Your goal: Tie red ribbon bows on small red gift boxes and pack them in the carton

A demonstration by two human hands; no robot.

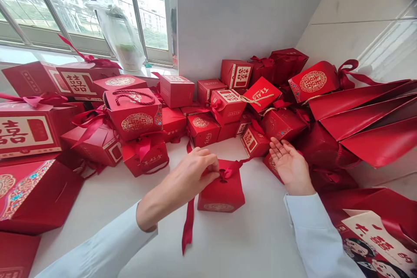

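My left hand (192, 174) pinches a red satin ribbon (188, 226) at the top of a small red gift box (221, 193). The ribbon runs through a hole in the box's top, with one tail falling to the tabletop and another stretching toward my right hand. My right hand (290, 167) lies open, palm up, holding nothing. Its fingertips are close to a small red box with a white label (255, 141), and its edge is beside another red box (272, 166).
Several red gift boxes with gold double-happiness marks (133, 113) are heaped around the white table (260, 239). Red paper bags (368, 121) lie at the right. Behind stand a window (97, 4) and a plastic-wrapped potted plant (119, 37).
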